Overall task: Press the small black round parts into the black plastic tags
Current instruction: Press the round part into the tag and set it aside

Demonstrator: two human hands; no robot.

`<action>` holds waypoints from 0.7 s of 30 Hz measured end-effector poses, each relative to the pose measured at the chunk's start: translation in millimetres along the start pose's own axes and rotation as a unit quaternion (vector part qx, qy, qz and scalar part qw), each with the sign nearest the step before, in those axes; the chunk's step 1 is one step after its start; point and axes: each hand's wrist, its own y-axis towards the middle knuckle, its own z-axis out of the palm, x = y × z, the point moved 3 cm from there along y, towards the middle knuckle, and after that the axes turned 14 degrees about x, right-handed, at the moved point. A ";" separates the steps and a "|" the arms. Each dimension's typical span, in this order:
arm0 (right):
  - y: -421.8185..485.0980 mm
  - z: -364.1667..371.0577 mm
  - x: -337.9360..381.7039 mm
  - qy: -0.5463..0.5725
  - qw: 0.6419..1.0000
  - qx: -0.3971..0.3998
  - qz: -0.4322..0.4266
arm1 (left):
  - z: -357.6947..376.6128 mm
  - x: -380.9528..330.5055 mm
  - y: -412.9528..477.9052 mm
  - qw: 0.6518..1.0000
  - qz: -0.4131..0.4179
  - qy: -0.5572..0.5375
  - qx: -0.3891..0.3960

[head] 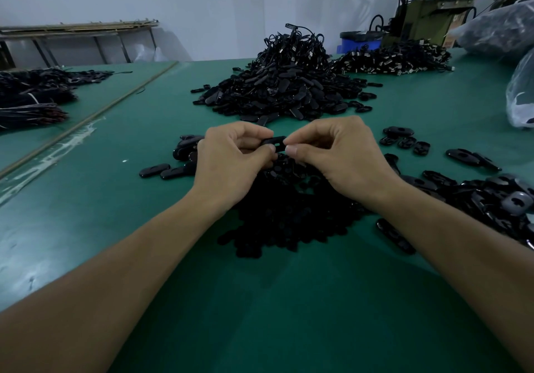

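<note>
A black plastic tag [274,142] is held flat between both hands above the green table [121,207]. My left hand [234,161] pinches its left end with thumb and curled fingers. My right hand [338,155] pinches the right end the same way. A slot shows in the tag's top face. Under the hands lies a dark heap of small black round parts [286,216]. Whether a round part sits in the tag cannot be told.
A tall pile of black tags [277,92] stands beyond the hands. More tags lie scattered at the right [488,196] and left [161,170]. Bundled black cords [390,60] sit at the back right, plastic bags [520,95] at the right edge, more cords [31,103] far left.
</note>
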 end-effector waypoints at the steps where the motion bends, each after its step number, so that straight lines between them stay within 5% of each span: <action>1: -0.2 -0.3 0.7 -0.001 1.000 -0.007 0.001 | 1.3 -0.8 -0.1 1.000 0.004 -0.003 0.008; 13: -1.1 5.5 5.0 -0.063 0.997 -0.028 0.034 | 7.6 -4.8 -1.2 0.998 0.007 -0.051 0.044; 21: -0.6 5.2 -0.4 0.034 0.997 -0.020 0.071 | 9.7 -6.4 -1.3 0.997 0.012 -0.058 0.058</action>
